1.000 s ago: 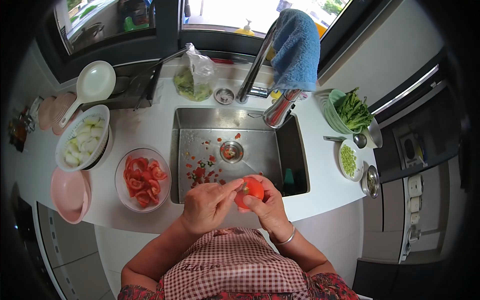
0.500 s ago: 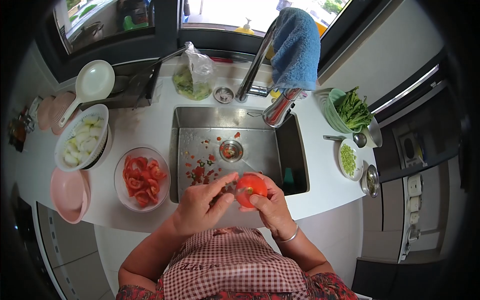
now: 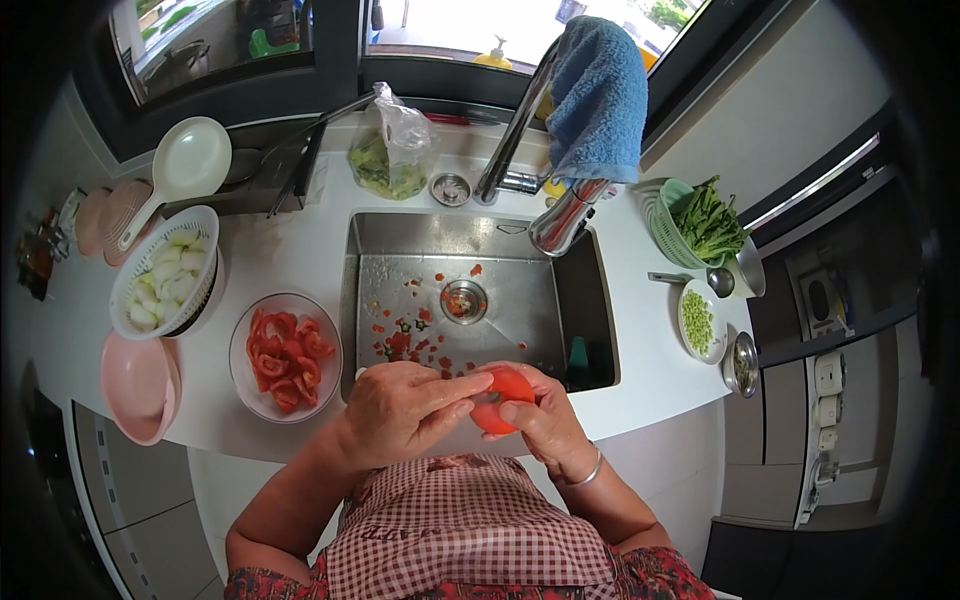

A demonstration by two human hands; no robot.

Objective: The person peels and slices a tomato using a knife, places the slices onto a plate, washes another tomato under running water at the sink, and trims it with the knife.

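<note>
I'm gripping one tomato [image 3: 507, 397] in my curled right hand [image 3: 540, 415], while my left hand [image 3: 405, 410] is pressing fingertips onto it. One bowl [image 3: 285, 358] of cut tomato is sitting left of the sink [image 3: 470, 300].

Sink [image 3: 520, 262] basin open ahead of hands; tap [image 3: 560, 222] and towel [image 3: 597, 95] overhang its back right. Left counter crowded: tomato bowl [image 3: 286, 356], basket [image 3: 165, 273], pink bowl [image 3: 138, 386]. Right: small dishes [image 3: 702, 320].

The sink [image 3: 400, 250] sits mid-table. At its nine o'clock stands the bowl of tomato slices [image 3: 285, 357]; at ten o'clock, the basket of cut vegetables [image 3: 165, 272]; at three o'clock, the dish of peas [image 3: 700, 320]. The tomato [image 3: 503, 398], between both hands, hangs over the sink's six o'clock edge.
</note>
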